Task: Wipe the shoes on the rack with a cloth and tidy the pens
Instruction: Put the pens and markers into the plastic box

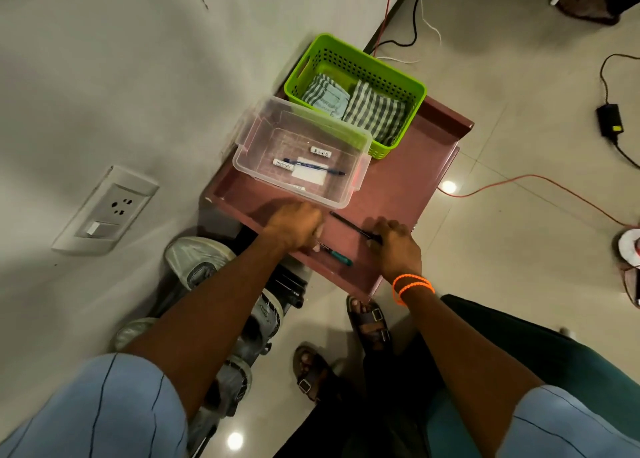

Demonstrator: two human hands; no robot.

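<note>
A: What is seen along the rack top [408, 194]?
B: The near strip is left bare before the clear box [301, 152].
A: And the hands?
B: A teal pen [337, 252] is pinched by the left hand [294, 227]; a black pen [349, 225] is gripped by the right hand [396, 246].

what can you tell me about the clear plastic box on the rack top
The clear plastic box is a see-through, lidless rectangular tub with clip handles at both short ends. It sits on the reddish rack top, against the green basket. Inside lie a blue pen and white labels. No hand touches it.
</note>
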